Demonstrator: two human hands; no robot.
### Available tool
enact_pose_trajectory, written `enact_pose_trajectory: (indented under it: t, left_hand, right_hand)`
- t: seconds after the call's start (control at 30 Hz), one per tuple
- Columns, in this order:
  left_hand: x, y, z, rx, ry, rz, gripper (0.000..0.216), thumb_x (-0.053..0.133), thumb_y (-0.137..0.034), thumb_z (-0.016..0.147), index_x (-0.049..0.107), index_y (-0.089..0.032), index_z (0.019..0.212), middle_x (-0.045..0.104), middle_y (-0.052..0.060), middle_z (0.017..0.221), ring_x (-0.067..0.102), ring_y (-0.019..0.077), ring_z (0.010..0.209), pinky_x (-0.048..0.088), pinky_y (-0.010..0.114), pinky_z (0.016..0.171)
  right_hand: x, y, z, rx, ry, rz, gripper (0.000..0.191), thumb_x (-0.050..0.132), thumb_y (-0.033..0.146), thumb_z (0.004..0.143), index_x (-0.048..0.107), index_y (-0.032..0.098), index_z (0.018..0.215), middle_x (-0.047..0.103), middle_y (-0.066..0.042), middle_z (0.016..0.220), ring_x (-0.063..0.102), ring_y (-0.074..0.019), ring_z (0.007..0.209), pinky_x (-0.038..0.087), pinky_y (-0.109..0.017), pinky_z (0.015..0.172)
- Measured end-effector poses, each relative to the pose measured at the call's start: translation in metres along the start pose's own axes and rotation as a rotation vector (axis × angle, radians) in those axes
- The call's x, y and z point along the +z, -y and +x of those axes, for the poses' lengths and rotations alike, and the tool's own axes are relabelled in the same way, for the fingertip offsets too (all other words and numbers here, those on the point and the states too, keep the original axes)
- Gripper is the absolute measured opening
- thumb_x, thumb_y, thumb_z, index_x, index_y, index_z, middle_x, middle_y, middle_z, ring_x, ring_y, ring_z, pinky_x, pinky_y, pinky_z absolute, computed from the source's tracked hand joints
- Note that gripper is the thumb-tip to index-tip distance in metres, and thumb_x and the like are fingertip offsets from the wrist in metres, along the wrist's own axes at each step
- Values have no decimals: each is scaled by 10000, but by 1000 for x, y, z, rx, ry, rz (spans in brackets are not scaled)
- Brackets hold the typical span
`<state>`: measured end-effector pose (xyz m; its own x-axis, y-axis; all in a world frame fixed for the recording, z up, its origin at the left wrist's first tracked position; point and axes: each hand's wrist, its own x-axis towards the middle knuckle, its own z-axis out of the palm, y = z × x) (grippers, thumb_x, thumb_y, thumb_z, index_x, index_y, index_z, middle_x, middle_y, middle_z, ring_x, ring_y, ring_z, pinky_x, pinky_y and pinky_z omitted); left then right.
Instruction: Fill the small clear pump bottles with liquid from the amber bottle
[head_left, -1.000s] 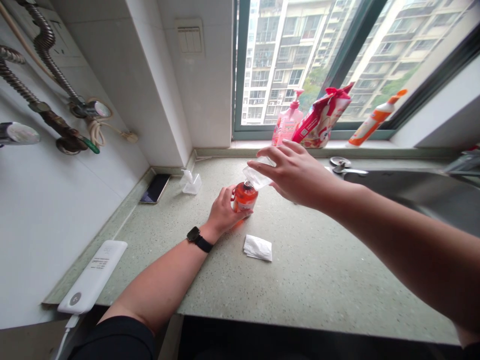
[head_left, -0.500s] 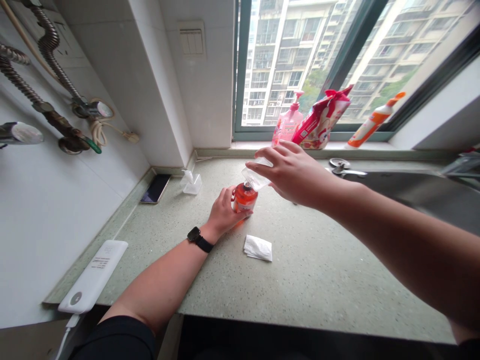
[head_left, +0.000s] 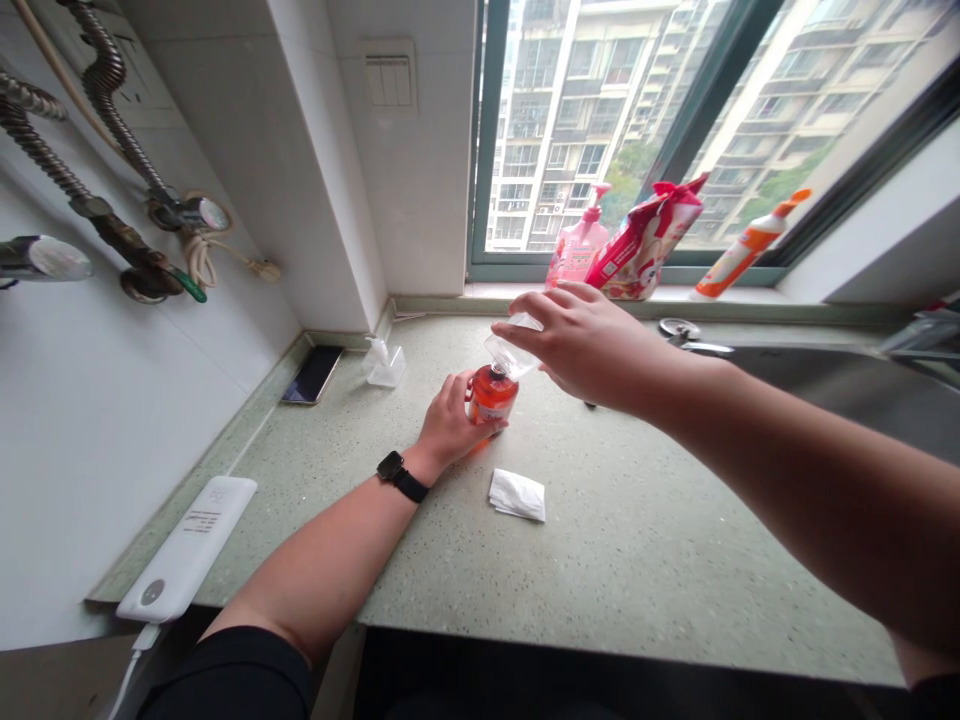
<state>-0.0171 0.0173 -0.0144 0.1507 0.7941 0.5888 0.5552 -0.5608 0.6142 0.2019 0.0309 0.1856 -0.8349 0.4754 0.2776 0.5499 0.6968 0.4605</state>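
Note:
My left hand [head_left: 450,425] is wrapped round a bottle of orange-red liquid [head_left: 493,398] that stands upright on the counter, its dark neck uncapped. Above it, my right hand [head_left: 574,335] grips a clear plastic container [head_left: 508,354], tilted with its lower end at the bottle's mouth. Whether liquid is flowing between them I cannot tell. Most of the clear container is behind my right fingers. A folded white tissue [head_left: 517,495] lies on the near side of the bottle. To the left is a small clear piece with a pump top [head_left: 384,364].
On the speckled green counter [head_left: 645,560] lie a phone [head_left: 313,375] and a white power bank [head_left: 187,550] with a cable. A pink pump bottle [head_left: 576,250], a red bag [head_left: 645,240] and an orange-white bottle [head_left: 746,250] line the windowsill. A sink [head_left: 840,385] is at right.
Both hands keep their places on the bottle and the clear container. The whole view has shifted very slightly; nothing else has visibly moved.

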Motion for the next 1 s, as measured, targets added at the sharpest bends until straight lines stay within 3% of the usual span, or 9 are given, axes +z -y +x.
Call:
enact_pose_trajectory:
  t: [0.5,1.0]
  left_hand:
    - [0,-1,0,3,-4,19,826,916,-502,830,483,-237,1482,655,126,1310,714,253,1024,660,442,894]
    - [2,3,-1,20,-11,22,828,921,-508,825,477,-237,1469,644,129,1305,699,257,1029,649,458,913]
  right_hand:
    - [-9,6,11,0,97,-9,542,559,87,954,669,228,1466,655,-166,1379,605,-318,1185,455,-447,998]
    - [-26,10,33,33,293,30,547,567,57,954,673,204,1470,606,-179,1408,608,-300,1115,514,-428,926]
